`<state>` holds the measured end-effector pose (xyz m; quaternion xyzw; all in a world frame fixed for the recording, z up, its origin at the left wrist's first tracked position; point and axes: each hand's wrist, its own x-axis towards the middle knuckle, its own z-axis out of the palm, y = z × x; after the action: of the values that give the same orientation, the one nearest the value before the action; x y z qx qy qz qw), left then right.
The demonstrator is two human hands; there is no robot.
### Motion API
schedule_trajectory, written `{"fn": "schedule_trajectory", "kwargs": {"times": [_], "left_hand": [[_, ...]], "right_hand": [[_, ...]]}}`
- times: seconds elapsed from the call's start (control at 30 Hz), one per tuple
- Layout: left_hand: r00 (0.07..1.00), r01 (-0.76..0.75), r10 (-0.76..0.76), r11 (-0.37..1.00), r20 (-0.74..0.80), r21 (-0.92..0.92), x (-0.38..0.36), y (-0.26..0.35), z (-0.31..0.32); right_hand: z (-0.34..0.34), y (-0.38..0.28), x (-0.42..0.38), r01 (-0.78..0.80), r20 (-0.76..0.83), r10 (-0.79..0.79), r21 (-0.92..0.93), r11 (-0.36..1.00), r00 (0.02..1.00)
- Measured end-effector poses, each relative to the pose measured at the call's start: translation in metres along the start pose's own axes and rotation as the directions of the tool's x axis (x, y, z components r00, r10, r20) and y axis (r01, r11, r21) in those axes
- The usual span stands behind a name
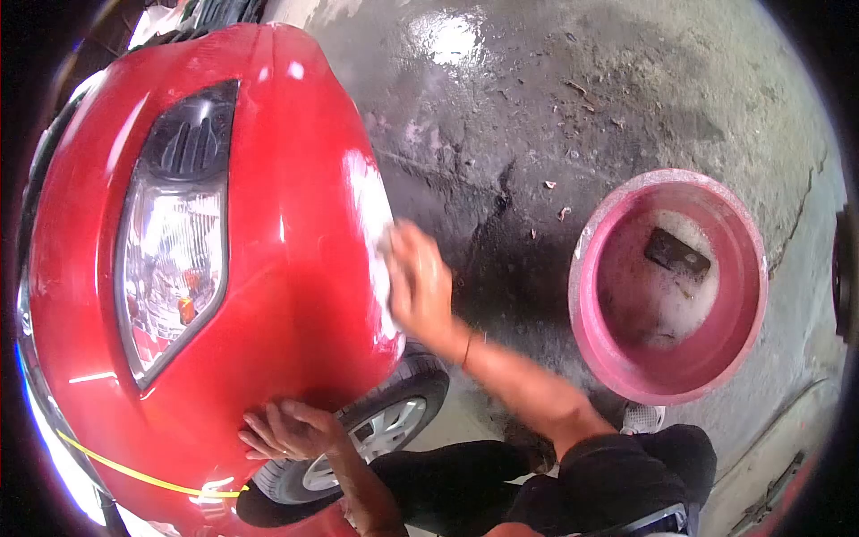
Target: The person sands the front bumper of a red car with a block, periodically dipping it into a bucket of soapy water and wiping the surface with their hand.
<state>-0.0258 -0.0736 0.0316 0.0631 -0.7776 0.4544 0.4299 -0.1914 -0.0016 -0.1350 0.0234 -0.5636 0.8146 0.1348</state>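
Observation:
A red car front (295,251) fills the left side, with a clear headlight (179,251) set into it. Against the outer edge of the bumper, my right hand (419,282) presses with bent fingers on a whitish patch (371,210). Its fingertips are slightly blurred, and whatever lies under them is hidden. My left hand (291,431) rests on the red panel just above the front wheel (394,425), fingers extended and holding nothing. A strip of yellow tape (143,479) runs along the body to the left of that hand.
A pink tub (586,295) stands on the floor at right, holding cloudy, sudsy liquid and a dark rectangular block (677,254). The concrete floor (501,116) looks wet, with scattered debris. My shoe (642,418) is near the tub.

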Motion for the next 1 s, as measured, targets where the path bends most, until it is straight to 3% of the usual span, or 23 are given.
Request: {"fn": "schedule_trajectory", "kwargs": {"times": [0.03, 0.1, 0.17, 0.2, 0.23, 0.3, 0.37, 0.43, 0.5, 0.53, 0.6, 0.67, 0.73, 0.77, 0.83, 0.9, 0.97, 1.0], "left_hand": [[1.0, -0.003, 0.003, 1.0, 0.002, 0.006, 0.001, 0.003, 0.002], [1.0, -0.012, 0.011, 1.0, 0.009, 0.022, 0.003, -0.002, -0.006], [1.0, -0.001, 0.001, 1.0, 0.012, 0.002, 0.004, 0.004, -0.002], [1.0, 0.007, -0.007, 1.0, 0.013, -0.006, 0.003, 0.003, -0.002], [1.0, 0.004, -0.004, 1.0, 0.014, -0.007, 0.003, 0.002, -0.001], [1.0, 0.018, -0.018, 1.0, 0.008, 0.0, 0.001, 0.0, -0.002], [1.0, 0.014, -0.014, 1.0, 0.005, -0.006, 0.001, 0.001, 0.002], [1.0, 0.013, -0.013, 1.0, 0.004, 0.003, 0.0, -0.003, -0.004], [1.0, 0.009, -0.01, 0.999, 0.02, 0.037, 0.001, 0.001, -0.002], [1.0, 0.018, -0.018, 0.999, 0.016, 0.041, 0.002, 0.004, -0.003], [0.999, 0.021, -0.024, 0.999, 0.045, 0.047, 0.005, 0.005, -0.004], [0.999, 0.011, -0.012, 1.0, 0.031, 0.025, 0.003, 0.002, -0.004], [1.0, 0.013, -0.013, 1.0, 0.021, 0.0, -0.001, 0.003, -0.002], [0.999, 0.017, -0.018, 1.0, 0.031, 0.016, -0.002, 0.002, -0.004], [0.999, 0.036, -0.036, 0.999, 0.012, 0.029, 0.002, 0.004, -0.002], [0.999, 0.025, -0.026, 0.999, 0.031, 0.027, 0.005, 0.005, -0.004], [0.999, 0.033, -0.033, 0.999, 0.014, 0.021, 0.004, 0.006, -0.001], [1.0, 0.023, -0.024, 1.0, 0.02, 0.009, 0.003, 0.003, -0.003]], "right_hand": [[0.005, 0.01, 0.04, -0.089, 0.063, 0.08, 0.172, 0.981, 0.995], [0.006, -0.003, 0.063, -0.171, 0.064, 0.163, 0.175, 0.969, 0.985], [-0.004, -0.029, 0.011, -0.129, 0.016, 0.128, 0.101, 0.987, 0.992], [-0.013, -0.049, -0.027, -0.113, 0.069, 0.11, 0.036, 0.993, 0.992], [-0.002, -0.044, -0.074, -0.099, 0.049, 0.095, 0.097, 0.99, 0.994], [0.0, -0.028, -0.052, 0.014, 0.054, -0.018, 0.08, 0.997, 0.998], [0.004, -0.017, 0.032, -0.099, 0.04, 0.096, 0.09, 0.991, 0.995], [0.009, -0.011, 0.082, -0.314, 0.169, 0.282, 0.211, 0.926, 0.944], [0.0, -0.022, 0.049, -0.171, 0.12, 0.152, 0.17, 0.971, 0.981], [-0.001, -0.033, 0.008, -0.07, 0.005, 0.07, 0.059, 0.996, 0.998], [0.001, -0.042, -0.053, -0.077, -0.008, 0.078, 0.061, 0.995, 0.997], [0.0, -0.041, -0.038, -0.06, -0.017, 0.062, 0.08, 0.995, 0.998], [-0.002, -0.029, 0.038, -0.031, 0.079, 0.026, 0.074, 0.997, 0.997], [0.003, -0.031, 0.052, -0.155, 0.067, 0.145, 0.168, 0.974, 0.987], [0.002, -0.034, 0.018, -0.056, 0.011, 0.056, 0.025, 0.998, 0.998], [-0.002, -0.055, -0.052, -0.141, 0.043, 0.14, 0.023, 0.99, 0.989], [0.001, -0.04, -0.048, -0.025, -0.002, 0.025, 0.069, 0.997, 1.0], [0.001, -0.036, -0.02, -0.063, 0.003, 0.063, 0.063, 0.996, 0.998]]}}
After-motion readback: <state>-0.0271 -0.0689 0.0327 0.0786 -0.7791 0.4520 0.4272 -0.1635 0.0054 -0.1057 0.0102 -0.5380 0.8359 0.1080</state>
